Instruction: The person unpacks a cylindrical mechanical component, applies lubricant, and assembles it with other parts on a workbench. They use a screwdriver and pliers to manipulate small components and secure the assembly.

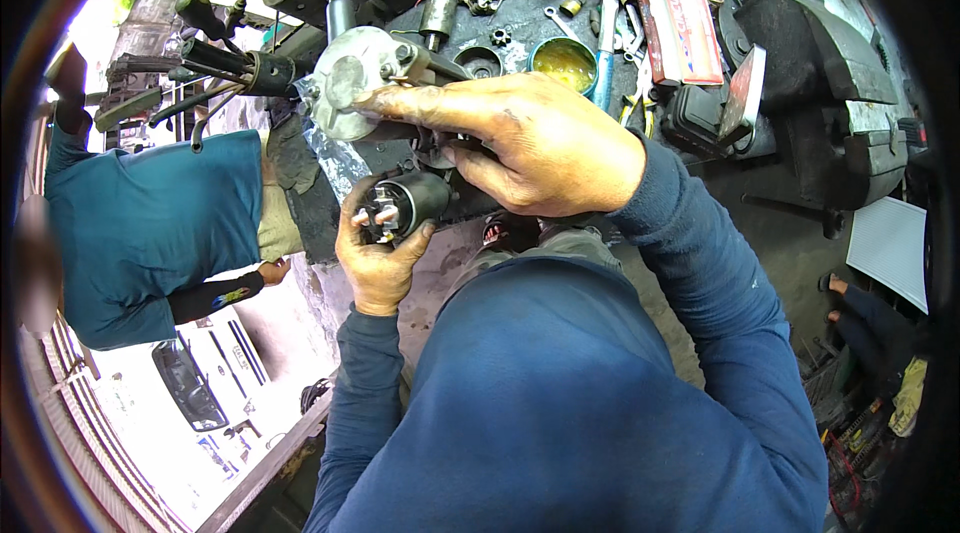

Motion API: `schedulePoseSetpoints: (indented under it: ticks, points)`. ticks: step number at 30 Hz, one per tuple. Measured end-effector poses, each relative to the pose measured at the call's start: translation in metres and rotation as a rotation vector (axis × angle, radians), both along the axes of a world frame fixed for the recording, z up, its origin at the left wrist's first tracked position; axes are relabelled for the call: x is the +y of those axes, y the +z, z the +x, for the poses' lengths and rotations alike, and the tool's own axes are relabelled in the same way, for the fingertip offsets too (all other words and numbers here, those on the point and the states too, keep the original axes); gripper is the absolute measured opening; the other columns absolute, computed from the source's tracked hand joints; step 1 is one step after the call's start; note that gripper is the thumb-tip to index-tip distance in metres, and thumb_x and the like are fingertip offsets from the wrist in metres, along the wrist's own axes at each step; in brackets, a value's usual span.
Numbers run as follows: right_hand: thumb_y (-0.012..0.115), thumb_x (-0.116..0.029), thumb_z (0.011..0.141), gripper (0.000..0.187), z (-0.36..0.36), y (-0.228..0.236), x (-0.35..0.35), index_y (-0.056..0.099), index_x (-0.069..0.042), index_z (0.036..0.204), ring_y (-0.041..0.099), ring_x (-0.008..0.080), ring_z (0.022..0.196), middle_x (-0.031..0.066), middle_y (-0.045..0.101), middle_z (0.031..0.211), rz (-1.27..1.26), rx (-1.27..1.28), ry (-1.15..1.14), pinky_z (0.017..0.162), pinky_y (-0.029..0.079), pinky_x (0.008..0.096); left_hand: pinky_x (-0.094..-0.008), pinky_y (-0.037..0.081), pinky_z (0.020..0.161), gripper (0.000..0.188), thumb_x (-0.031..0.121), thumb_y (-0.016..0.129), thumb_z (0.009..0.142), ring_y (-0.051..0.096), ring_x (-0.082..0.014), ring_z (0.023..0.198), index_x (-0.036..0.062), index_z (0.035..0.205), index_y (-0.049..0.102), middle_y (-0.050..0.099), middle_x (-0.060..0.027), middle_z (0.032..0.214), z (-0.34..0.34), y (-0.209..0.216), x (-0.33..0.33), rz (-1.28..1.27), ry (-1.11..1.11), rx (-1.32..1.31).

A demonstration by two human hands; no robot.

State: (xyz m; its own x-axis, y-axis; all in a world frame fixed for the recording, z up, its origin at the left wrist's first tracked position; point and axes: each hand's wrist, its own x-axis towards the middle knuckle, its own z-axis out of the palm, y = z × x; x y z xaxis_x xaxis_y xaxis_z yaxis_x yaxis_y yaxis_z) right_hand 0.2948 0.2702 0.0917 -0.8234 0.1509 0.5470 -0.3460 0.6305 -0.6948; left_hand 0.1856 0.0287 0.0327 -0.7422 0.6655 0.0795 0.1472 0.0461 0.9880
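Note:
My right hand (545, 145) reaches over a grey cast-metal starter housing (348, 83), its index finger laid along the casting and its thumb bent underneath. Just below it, near the bench edge, my left hand (378, 271) is wrapped round a black cylinder (427, 197) that looks like a starter solenoid. Bright metal terminals (382, 215) on the cylinder's end face left, between my fingers and thumb. The cylinder's other end lies close under my right hand, and whether it touches the housing there is hidden. Clear plastic film (338, 161) hangs beside the casting.
On the dark bench beyond my hands are a tub of yellow grease (563, 65), a blue-handled wrench (604, 73), a small metal cylinder (437, 15) and a red-and-white box (680, 23). Metal tubes and rods (270, 73) stand at left. A person in a teal shirt (165, 223) is close by on the left.

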Motion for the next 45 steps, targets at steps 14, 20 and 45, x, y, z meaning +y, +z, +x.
schedulePoseSetpoints:
  ticks: [14, 20, 45]
  points:
    - [0.069, -0.002, 0.081, 0.059, 0.034, 0.022, -0.025, 0.066, -0.011, 0.139, 0.067, 0.033, 0.087, 0.0146, 0.07, 0.101, -0.077, -0.126, 0.014, 0.078, 0.054, 0.0399, -0.0356, 0.058, 0.091, 0.075, 0.011, 0.097, 0.064, 0.072, -0.0234, 0.101, 0.0002, 0.129, 0.061, 0.072, -0.0154, 0.114, -0.023, -0.017, 0.0, -0.002, -0.108, 0.209]
    - [0.071, -0.012, 0.092, 0.038, 0.078, -0.035, -0.061, 0.068, 0.003, 0.127, 0.07, 0.0206, 0.099, 0.013, 0.074, 0.106, -0.68, -0.532, -0.329, 0.094, 0.054, 0.0337, -0.0399, 0.059, 0.087, 0.074, 0.017, 0.1, 0.06, 0.073, -0.0345, 0.095, -0.0009, 0.121, 0.062, 0.072, -0.0207, 0.11, -0.06, -0.008, 0.001, 0.065, -0.401, 0.612]
    - [0.061, -0.021, 0.093, 0.033, -0.078, -0.102, 0.302, 0.074, -0.011, 0.122, 0.07, 0.0365, 0.117, 0.0194, 0.072, 0.124, 0.765, -1.321, -0.997, 0.099, 0.054, 0.0489, -0.0361, 0.061, 0.08, 0.08, 0.014, 0.096, 0.062, 0.075, -0.0291, 0.097, -0.0023, 0.132, 0.062, 0.071, -0.0197, 0.116, -0.066, 0.006, 0.0, 0.009, -0.468, 0.31]
